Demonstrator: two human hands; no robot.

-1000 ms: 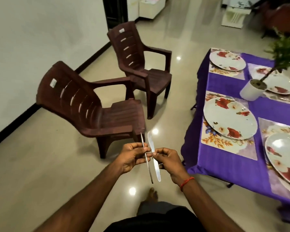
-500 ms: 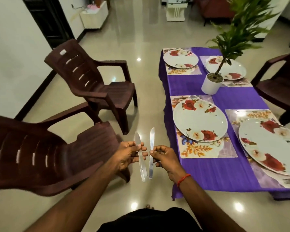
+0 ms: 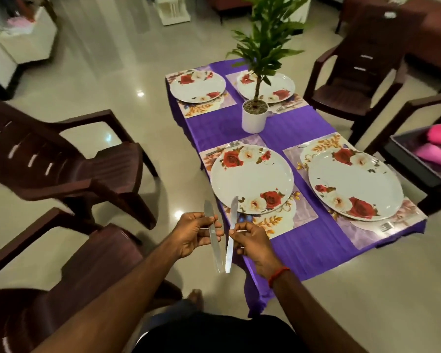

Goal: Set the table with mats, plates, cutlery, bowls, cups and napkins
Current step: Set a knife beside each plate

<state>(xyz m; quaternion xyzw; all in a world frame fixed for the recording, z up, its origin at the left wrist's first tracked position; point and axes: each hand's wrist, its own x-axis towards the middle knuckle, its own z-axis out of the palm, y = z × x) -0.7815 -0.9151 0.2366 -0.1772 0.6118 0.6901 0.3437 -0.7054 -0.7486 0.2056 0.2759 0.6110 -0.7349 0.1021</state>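
The worktop (image 3: pixel 290 128) now lies straight ahead, nearer than before. Left hand (image 3: pixel 192 234) fingers pinch one knife (image 3: pixel 214 244), right hand (image 3: pixel 253 242) fingers the other knife (image 3: pixel 230 240), ready for laying.

A red thread band (image 3: pixel 278 272) sits behind the right hand (image 3: pixel 252 240); forearms (image 3: pixel 127 281) bare, clothing (image 3: pixel 214 335) dark.

Left hand (image 3: pixel 192 234), right hand (image 3: pixel 251 242), both pinching

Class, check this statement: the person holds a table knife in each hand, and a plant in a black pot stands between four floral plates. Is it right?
No. The head view shows the plant's pot is white, not black. The rest holds: the left hand and right hand each hold a table knife, and the pot stands between four floral plates.
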